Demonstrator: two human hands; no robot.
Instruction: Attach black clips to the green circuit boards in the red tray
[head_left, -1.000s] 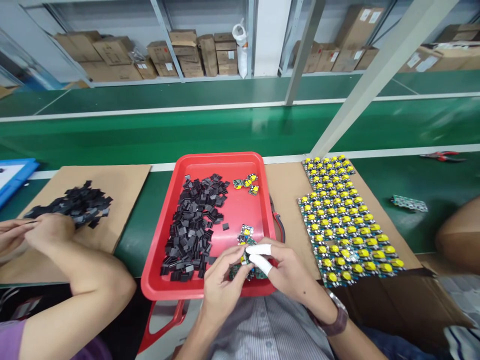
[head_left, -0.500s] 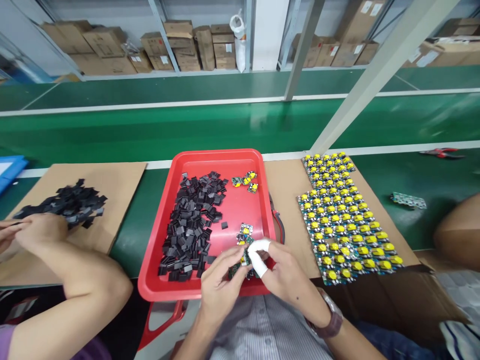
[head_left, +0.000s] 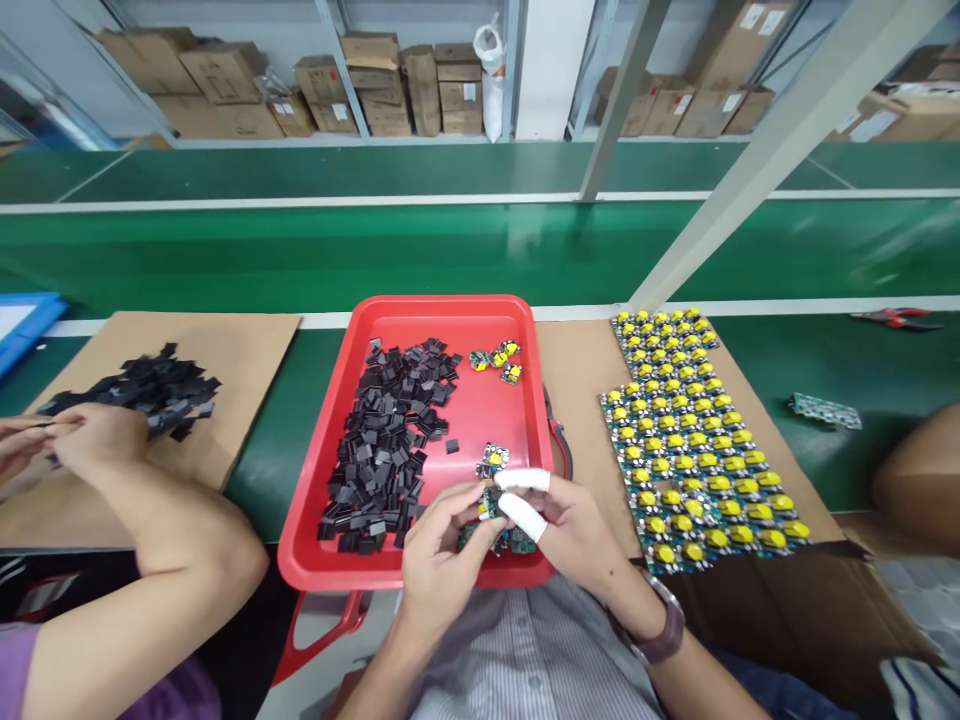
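Green bench (head_left: 420, 250), cartons (head_left: 225, 75) on racking behind. Red tray (head_left: 301, 515) at the near edge, overlapping cardboard (head_left: 574, 400) on its right.

Grip: left hand (head_left: 442, 560) has a small circuit board (head_left: 487, 503) pinched between thumb and fingers, above the tray's near right corner. Right hand (head_left: 574, 525), white covers (head_left: 525, 515) on thumb and index, has its tips at the same board; can't tell if they're clamped on it or on a black bit.

Progress: looks partway. One board being handled; a few loose boards (head_left: 502, 357) sit at the tray's far right, can't tell if finished. Lots left, I'd judge: the yellow-topped board array (head_left: 697, 440) on the cardboard is large.

Containers: tray's left half is heaped with black pieces (head_left: 386, 450), one stray mid-tray. More boards (head_left: 519, 543) under the hands, partly hidden.

Co-worker's hand (head_left: 105, 440) at left works by another black pile (head_left: 165, 385).
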